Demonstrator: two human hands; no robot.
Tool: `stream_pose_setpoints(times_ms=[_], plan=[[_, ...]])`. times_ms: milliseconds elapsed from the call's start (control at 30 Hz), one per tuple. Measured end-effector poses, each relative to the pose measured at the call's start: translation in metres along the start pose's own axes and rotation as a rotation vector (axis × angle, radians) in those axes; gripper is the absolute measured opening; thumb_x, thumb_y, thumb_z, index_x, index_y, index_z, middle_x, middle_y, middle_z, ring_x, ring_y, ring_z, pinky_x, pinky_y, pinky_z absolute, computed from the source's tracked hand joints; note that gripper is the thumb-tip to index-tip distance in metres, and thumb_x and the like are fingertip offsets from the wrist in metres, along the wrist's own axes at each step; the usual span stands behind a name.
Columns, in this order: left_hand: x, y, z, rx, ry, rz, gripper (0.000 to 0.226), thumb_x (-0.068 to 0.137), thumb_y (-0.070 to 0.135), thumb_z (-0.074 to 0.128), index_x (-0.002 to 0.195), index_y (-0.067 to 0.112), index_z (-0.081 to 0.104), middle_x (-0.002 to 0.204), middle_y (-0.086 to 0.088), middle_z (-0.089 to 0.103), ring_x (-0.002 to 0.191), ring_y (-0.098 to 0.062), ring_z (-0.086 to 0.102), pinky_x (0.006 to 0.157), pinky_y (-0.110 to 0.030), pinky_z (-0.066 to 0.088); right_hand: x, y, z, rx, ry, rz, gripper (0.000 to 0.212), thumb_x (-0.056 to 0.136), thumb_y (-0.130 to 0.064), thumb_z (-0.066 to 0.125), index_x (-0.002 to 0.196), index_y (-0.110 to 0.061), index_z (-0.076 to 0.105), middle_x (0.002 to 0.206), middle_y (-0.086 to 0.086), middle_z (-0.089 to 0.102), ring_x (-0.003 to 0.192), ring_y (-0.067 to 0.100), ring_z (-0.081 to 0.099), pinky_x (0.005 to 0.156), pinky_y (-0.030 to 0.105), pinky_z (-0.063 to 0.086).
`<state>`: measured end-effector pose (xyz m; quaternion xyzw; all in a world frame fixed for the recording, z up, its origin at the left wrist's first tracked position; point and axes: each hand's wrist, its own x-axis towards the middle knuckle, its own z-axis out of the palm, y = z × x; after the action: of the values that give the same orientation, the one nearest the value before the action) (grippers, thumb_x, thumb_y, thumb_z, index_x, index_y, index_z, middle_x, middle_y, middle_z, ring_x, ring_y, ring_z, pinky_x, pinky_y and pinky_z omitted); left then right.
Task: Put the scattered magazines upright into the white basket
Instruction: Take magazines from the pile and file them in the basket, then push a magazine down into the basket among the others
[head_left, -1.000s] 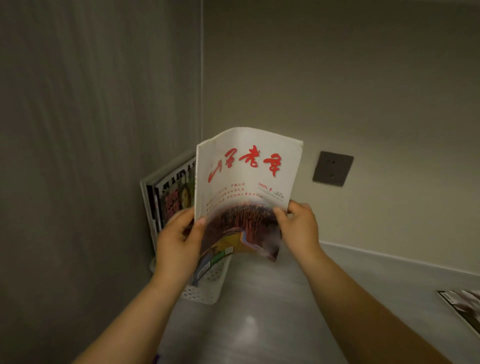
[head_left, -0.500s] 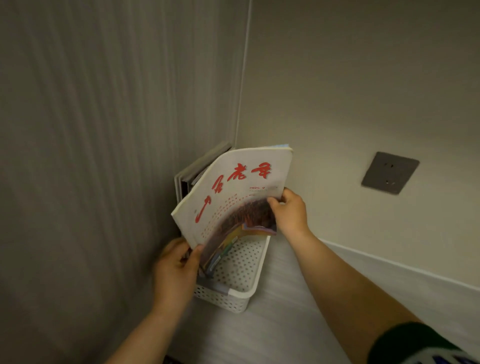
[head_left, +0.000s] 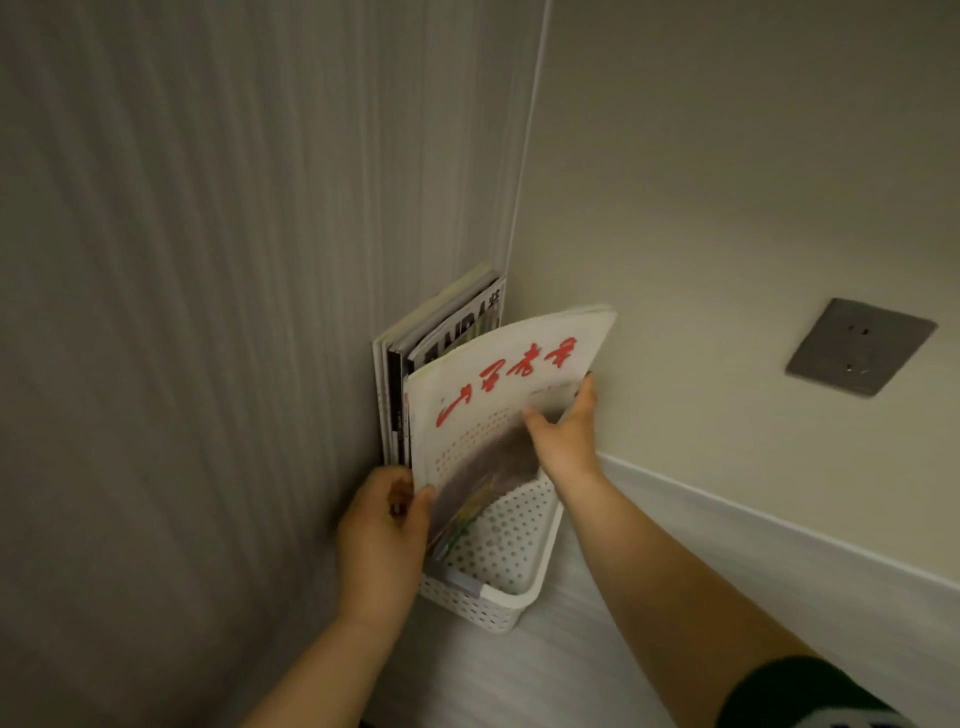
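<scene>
The white basket (head_left: 467, 605), perforated, sits on the pale worktop (head_left: 519, 675) pushed into the corner. A grey ribbed panel (head_left: 208, 312) runs along its left and a cream wall (head_left: 727, 156) lies behind it. Several standing magazines (head_left: 447, 322) already fill the basket's left side. They are upright, flat against the ribbed panel, and their top edges rise well above the rim. They take up the space between the panel and the red-titled magazine (head_left: 483, 410).

That magazine is partly in the basket, just right of the standing ones, with its lower end down inside the rim. Its long axis runs up out of the basket, bowed and leaning, and the top right corner tips toward the cream wall. The cover faces right and toward the camera.

The left grip (head_left: 382, 525) pinches the magazine's near left edge, thumb on the cover. The right grip (head_left: 563, 436) grasps its right edge, thumb on the cover, the other fingers hidden behind.

A grey wall socket (head_left: 860, 345) sits well to the right. A dark sleeve (head_left: 789, 691) shows on the right arm.
</scene>
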<state>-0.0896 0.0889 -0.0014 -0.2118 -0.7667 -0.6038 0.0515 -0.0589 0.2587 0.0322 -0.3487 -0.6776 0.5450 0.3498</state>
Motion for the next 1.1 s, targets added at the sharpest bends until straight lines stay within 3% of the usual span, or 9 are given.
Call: stream_pose_setpoints(times_ms=[200, 333, 400, 467, 633, 733, 800, 900, 1100], plan=[[0.003, 0.003, 0.002, 0.012, 0.043, -0.02, 0.044, 0.076, 0.004, 0.064, 0.058, 0.035, 0.039, 0.061, 0.014, 0.05, 0.057, -0.014, 0.051, 0.053, -0.018, 0.036, -0.012, -0.008, 0.019, 0.041, -0.263, 0.065, 0.08, 0.086, -0.025, 0.057, 0.143, -0.031, 0.001, 0.151, 0.004, 0.026, 0.135, 0.027, 0.032, 0.105, 0.052, 0.037], [0.003, 0.002, 0.004, 0.02, 0.025, -0.015, 0.044, 0.078, 0.001, 0.061, 0.057, 0.034, 0.04, 0.06, 0.003, 0.052, 0.056, -0.013, 0.05, 0.052, -0.017, 0.035, -0.021, -0.011, 0.032, -0.009, -0.472, 0.088, 0.066, 0.09, -0.036, 0.048, 0.142, -0.036, 0.009, 0.15, 0.001, 0.024, 0.125, 0.023, 0.039, 0.092, 0.036, 0.044], [0.003, 0.0, 0.005, 0.02, 0.028, -0.006, 0.045, 0.077, 0.0, 0.061, 0.057, 0.034, 0.04, 0.062, -0.002, 0.053, 0.057, -0.018, 0.05, 0.053, -0.017, 0.036, -0.023, -0.01, 0.036, -0.024, -0.496, 0.111, 0.06, 0.091, -0.039, 0.043, 0.142, -0.037, 0.01, 0.151, 0.0, 0.023, 0.132, 0.024, 0.034, 0.101, 0.041, 0.04], [0.003, 0.0, 0.004, 0.015, 0.022, -0.004, 0.044, 0.078, 0.001, 0.061, 0.057, 0.033, 0.04, 0.061, 0.0, 0.052, 0.056, -0.014, 0.05, 0.052, -0.017, 0.035, -0.023, -0.008, 0.036, -0.018, -0.492, 0.119, 0.059, 0.092, -0.038, 0.043, 0.142, -0.035, 0.012, 0.151, 0.001, 0.024, 0.135, 0.023, 0.029, 0.106, 0.043, 0.037], [-0.001, 0.001, 0.002, 0.045, -0.007, -0.013, 0.027, 0.079, 0.003, 0.059, 0.065, 0.024, 0.05, 0.071, -0.007, 0.061, 0.063, -0.022, 0.055, 0.058, -0.026, 0.038, -0.029, -0.011, 0.032, -0.09, -0.469, 0.044, 0.06, 0.09, -0.035, 0.048, 0.142, -0.028, 0.02, 0.147, 0.002, 0.032, 0.12, 0.02, 0.044, 0.071, 0.021, 0.04], [-0.009, 0.003, -0.003, 0.042, -0.039, -0.003, 0.011, 0.079, 0.003, 0.059, 0.079, 0.014, 0.058, 0.077, -0.012, 0.064, 0.07, -0.028, 0.058, 0.067, -0.034, 0.045, -0.036, -0.012, 0.021, -0.109, -0.414, 0.068, 0.051, 0.089, -0.027, 0.051, 0.136, -0.02, 0.034, 0.138, 0.004, 0.043, 0.103, 0.015, 0.049, 0.086, 0.032, 0.047], [-0.017, 0.007, -0.005, 0.016, -0.093, 0.027, 0.019, 0.079, 0.001, 0.059, 0.076, 0.02, 0.056, 0.074, -0.008, 0.062, 0.068, -0.026, 0.057, 0.067, -0.03, 0.045, -0.044, -0.009, 0.008, -0.115, -0.357, 0.079, 0.036, 0.089, -0.019, 0.051, 0.125, -0.013, 0.048, 0.126, 0.01, 0.055, 0.099, 0.018, 0.055, 0.09, 0.033, 0.047], [-0.033, 0.019, -0.003, -0.043, -0.197, 0.074, 0.038, 0.078, -0.003, 0.059, 0.066, 0.033, 0.05, 0.065, 0.01, 0.057, 0.061, -0.003, 0.054, 0.057, -0.011, 0.036, -0.059, -0.002, -0.021, -0.127, -0.246, 0.09, 0.024, 0.088, -0.009, 0.05, 0.11, -0.007, 0.058, 0.109, 0.016, 0.064, 0.093, 0.02, 0.059, 0.083, 0.028, 0.046], [-0.083, 0.039, 0.018, -0.044, -0.353, 0.126, 0.044, 0.077, -0.004, 0.06, 0.063, 0.036, 0.05, 0.066, 0.016, 0.057, 0.06, 0.007, 0.056, 0.057, -0.014, 0.042, -0.093, 0.02, -0.094, -0.158, -0.047, 0.079, 0.021, 0.086, -0.001, 0.045, 0.097, 0.002, 0.063, 0.098, 0.025, 0.067, 0.071, 0.019, 0.056, 0.075, 0.03, 0.047]])
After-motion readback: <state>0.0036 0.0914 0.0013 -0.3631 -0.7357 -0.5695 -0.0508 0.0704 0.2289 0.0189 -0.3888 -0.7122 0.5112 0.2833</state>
